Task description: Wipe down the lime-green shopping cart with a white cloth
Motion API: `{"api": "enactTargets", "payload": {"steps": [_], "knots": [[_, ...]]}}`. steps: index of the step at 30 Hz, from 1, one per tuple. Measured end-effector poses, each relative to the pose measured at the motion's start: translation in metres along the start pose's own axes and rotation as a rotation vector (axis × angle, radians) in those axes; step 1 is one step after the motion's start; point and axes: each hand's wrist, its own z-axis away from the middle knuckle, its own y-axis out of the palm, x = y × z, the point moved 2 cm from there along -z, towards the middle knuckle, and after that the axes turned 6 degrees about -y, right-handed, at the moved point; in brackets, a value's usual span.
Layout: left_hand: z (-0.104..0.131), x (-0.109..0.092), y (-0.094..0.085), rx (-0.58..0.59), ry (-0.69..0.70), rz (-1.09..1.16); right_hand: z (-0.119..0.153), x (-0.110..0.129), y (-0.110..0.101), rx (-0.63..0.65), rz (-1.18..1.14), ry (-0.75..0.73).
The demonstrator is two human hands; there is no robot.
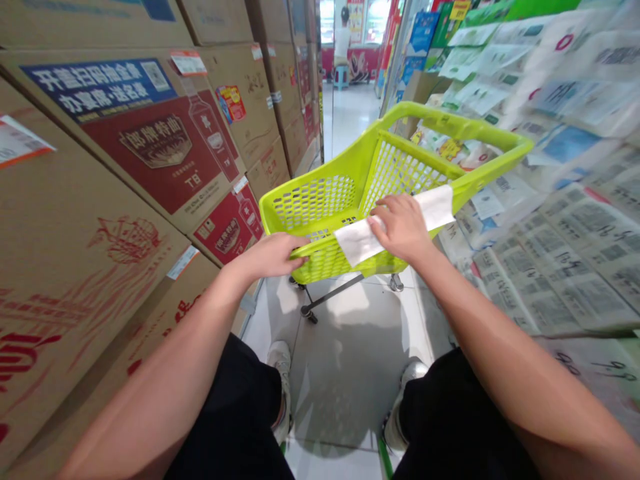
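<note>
A lime-green plastic shopping cart (320,193) stands turned sideways in front of me, with its loop-shaped handle toward the upper right. My left hand (280,255) is closed around the near rim at the cart's left end. A white cloth (435,203) lies draped along the near rim, hanging a little down the basket's side. My right hand (399,225) rests over the middle of this cloth, fingers curled across the rim and holding the cloth against it. Perforated basket walls leave the inside visible, and dark wheels (309,313) show below.
Stacked cardboard cartons (170,153) with price tags wall the left side. On the right, packs of tissue paper (565,247) are piled high. Between them runs a pale tiled floor (345,373). A person (343,43) sits on a blue stool at the aisle's far end.
</note>
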Motion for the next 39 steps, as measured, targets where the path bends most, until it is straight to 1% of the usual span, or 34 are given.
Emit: {"api": "enactTargets", "payload": {"steps": [3,4,5,6,7,8,10,12,13,14,15,16,17,19,21,22,23,24,25,27,29,30,31,32,33,35,37,38,39], "knots": [[0.001,0.001,-0.001,0.012,0.037,0.043,0.012,-0.061,-0.020,-0.113,0.123,0.199],[0.001,0.000,0.000,0.007,0.038,0.032,0.016,-0.075,-0.025,-0.131,0.144,0.234],[0.001,-0.001,0.001,-0.002,0.033,0.009,0.019,-0.082,-0.027,-0.143,0.157,0.255],[0.000,-0.003,0.002,-0.014,0.025,-0.024,0.020,-0.081,-0.026,-0.145,0.159,0.261],[-0.001,-0.006,0.003,-0.025,0.015,-0.060,0.020,-0.074,-0.024,-0.137,0.148,0.251],[-0.002,-0.008,0.004,-0.034,0.005,-0.093,0.019,-0.059,-0.019,-0.120,0.125,0.224],[-0.005,-0.013,0.005,-0.043,-0.010,-0.136,0.013,-0.017,-0.006,-0.055,0.045,0.110],[-0.007,-0.016,0.004,-0.041,-0.026,-0.145,0.006,0.024,0.006,0.018,-0.033,-0.050],[-0.007,-0.016,0.003,-0.035,-0.034,-0.138,0.003,0.038,0.010,0.049,-0.056,-0.112],[-0.008,-0.016,0.002,-0.022,-0.037,-0.124,0.001,0.043,0.012,0.072,-0.065,-0.146],[-0.008,-0.016,0.000,-0.006,-0.040,-0.107,0.000,0.040,0.011,0.081,-0.056,-0.142],[-0.008,-0.016,-0.001,0.011,-0.043,-0.093,0.000,0.029,0.008,0.072,-0.031,-0.104],[-0.008,-0.016,-0.002,0.024,-0.045,-0.088,0.002,0.011,0.003,0.040,0.005,-0.039],[-0.008,-0.017,-0.002,0.030,-0.054,-0.110,0.008,-0.035,-0.009,-0.072,0.092,0.119],[-0.009,-0.020,0.000,0.003,-0.059,-0.156,0.015,-0.074,-0.019,-0.159,0.142,0.221],[-0.010,-0.022,0.002,-0.015,-0.057,-0.178,0.017,-0.084,-0.021,-0.178,0.152,0.246],[-0.011,-0.025,0.004,-0.036,-0.059,-0.198,0.018,-0.086,-0.021,-0.174,0.152,0.250],[-0.013,-0.028,0.007,-0.057,-0.065,-0.214,0.017,-0.079,-0.019,-0.147,0.141,0.231],[-0.015,-0.031,0.009,-0.074,-0.074,-0.225,0.015,-0.065,-0.015,-0.102,0.117,0.191],[-0.018,-0.036,0.013,-0.084,-0.096,-0.228,0.009,-0.020,-0.004,0.017,0.031,0.052],[-0.020,-0.041,0.014,-0.074,-0.100,-0.203,0.002,0.026,0.005,0.096,-0.076,-0.101],[-0.021,-0.042,0.013,-0.063,-0.092,-0.183,0.000,0.040,0.008,0.118,-0.112,-0.153],[-0.021,-0.043,0.012,-0.052,-0.085,-0.161,-0.002,0.046,0.009,0.129,-0.127,-0.178],[-0.021,-0.043,0.011,-0.038,-0.074,-0.137,-0.002,0.042,0.008,0.131,-0.118,-0.172],[-0.020,-0.044,0.009,-0.024,-0.065,-0.117,-0.001,0.030,0.005,0.124,-0.087,-0.140],[-0.019,-0.044,0.008,-0.003,-0.053,-0.096,0.004,-0.014,-0.003,0.071,0.008,-0.022],[-0.020,-0.044,0.008,-0.005,-0.046,-0.100,0.013,-0.060,-0.011,-0.011,0.079,0.088],[-0.021,-0.045,0.009,-0.009,-0.042,-0.106,0.017,-0.076,-0.014,-0.044,0.105,0.128],[-0.022,-0.046,0.010,-0.016,-0.040,-0.115,0.019,-0.083,-0.015,-0.070,0.122,0.156]]}}
